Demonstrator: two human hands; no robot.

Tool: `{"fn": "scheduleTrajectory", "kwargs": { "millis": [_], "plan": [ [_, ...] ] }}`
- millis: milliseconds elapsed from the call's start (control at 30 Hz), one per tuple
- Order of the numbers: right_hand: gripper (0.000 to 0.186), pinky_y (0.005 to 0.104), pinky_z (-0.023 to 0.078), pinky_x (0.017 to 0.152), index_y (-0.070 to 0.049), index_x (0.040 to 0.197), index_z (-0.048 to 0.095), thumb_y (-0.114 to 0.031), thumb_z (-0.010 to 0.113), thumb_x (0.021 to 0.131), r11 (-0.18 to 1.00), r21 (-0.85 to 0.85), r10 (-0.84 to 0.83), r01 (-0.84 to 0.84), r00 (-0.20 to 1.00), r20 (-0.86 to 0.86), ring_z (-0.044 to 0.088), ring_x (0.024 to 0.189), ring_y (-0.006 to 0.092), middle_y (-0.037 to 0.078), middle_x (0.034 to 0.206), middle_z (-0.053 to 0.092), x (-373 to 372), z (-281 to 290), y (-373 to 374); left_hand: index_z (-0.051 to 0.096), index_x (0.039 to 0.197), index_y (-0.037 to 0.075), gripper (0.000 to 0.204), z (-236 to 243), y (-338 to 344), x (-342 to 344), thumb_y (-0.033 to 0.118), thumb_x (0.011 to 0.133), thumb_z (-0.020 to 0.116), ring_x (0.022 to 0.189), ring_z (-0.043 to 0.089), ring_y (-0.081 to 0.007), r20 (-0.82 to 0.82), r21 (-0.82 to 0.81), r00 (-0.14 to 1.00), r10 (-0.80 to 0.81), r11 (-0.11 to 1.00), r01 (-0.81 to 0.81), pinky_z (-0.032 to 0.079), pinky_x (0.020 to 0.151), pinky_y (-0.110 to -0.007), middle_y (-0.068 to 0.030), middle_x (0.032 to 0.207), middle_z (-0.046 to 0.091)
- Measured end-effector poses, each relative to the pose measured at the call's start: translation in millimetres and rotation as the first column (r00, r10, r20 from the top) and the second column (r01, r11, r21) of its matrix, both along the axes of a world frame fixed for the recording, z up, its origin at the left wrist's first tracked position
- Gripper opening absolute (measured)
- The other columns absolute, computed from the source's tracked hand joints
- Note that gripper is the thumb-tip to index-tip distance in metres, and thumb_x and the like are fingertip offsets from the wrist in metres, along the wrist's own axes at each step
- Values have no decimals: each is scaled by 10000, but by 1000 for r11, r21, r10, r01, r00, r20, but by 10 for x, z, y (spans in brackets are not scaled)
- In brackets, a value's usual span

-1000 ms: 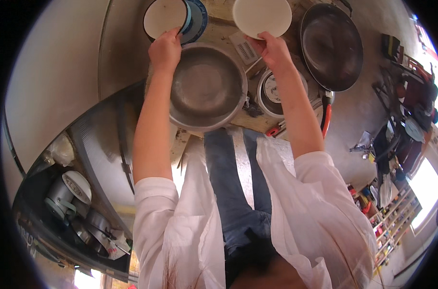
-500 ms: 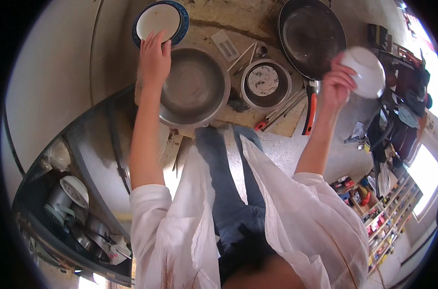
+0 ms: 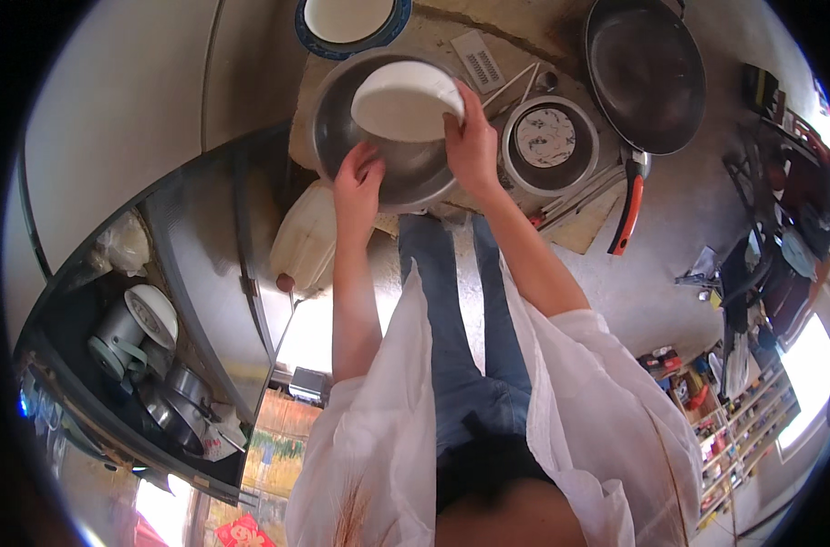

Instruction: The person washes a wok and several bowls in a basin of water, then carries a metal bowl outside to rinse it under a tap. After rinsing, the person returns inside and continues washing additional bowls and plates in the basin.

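A white bowl (image 3: 399,108) is tilted over a wide metal basin (image 3: 413,173), with my right hand (image 3: 474,148) gripping its right edge, thumb on the near side. Below the bowl, over the basin's near left part, my left hand (image 3: 355,182) has bent fingers apart from the thumb, and nothing shows in it. Behind the basin stands a white dish (image 3: 347,16) on a blue-rimmed plate (image 3: 399,25). To the right is a small metal pot (image 3: 590,150) with a white patterned round piece (image 3: 544,138) inside.
A dark frying pan (image 3: 643,73) with an orange and black handle (image 3: 628,211) lies at the far right. Near the small pot are chopsticks (image 3: 515,84) and a pale slotted grater (image 3: 477,62). A pale plastic jug (image 3: 304,239) is left of my legs. Pots (image 3: 114,337) sit on the left shelf.
My right hand has brought the white bowl leftward from beside the frying pan to over the basin. My left hand has left the white dish at the back and come down to the basin.
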State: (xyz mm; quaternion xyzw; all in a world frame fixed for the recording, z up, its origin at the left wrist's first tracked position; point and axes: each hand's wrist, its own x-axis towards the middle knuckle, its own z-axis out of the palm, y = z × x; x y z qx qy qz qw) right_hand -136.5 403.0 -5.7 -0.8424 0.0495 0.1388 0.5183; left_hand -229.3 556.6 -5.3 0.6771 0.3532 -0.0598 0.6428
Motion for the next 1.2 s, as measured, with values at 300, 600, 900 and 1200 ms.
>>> {"fn": "scheduleTrajectory", "kwargs": {
  "millis": [300,600,900,1200],
  "plan": [
    [341,436,461,752,-45,1055,567,48,483,738,977,-102,208,-187,936,283,559,892,399,205,990,596,50,-494,222,485,1166,-23,409,-386,-121,202,50,781,600,988,555,-203,-47,33,947,319,948,-318,413,867,-305,-121,1091,582],
    [317,421,463,783,30,926,607,-196,672,713,999,30,23,-15,966,-259,590,887,396,229,897,623,-316,-720,435,436,1196,-6,444,-661,-451,199,-6,766,545,983,540,-183,130,-304,760,636,756,-580,415,865,-309,-100,1133,535],
    [394,462,480,758,42,1003,425,-216,619,776,848,-381,320,-369,929,-188,595,877,399,274,871,601,-38,-942,455,306,1287,-16,625,-626,-217,56,-55,687,476,1157,437,-345,67,187,942,328,924,-335,329,994,-378,-224,1230,437],
    [497,427,473,793,91,1058,440,-271,614,765,794,-271,494,-545,837,-237,588,897,403,286,922,587,-144,-731,432,249,1335,6,710,-505,-372,-44,-53,666,479,1223,370,-343,170,102,877,448,878,-468,298,1023,-388,-222,1323,344]
  ]
}}
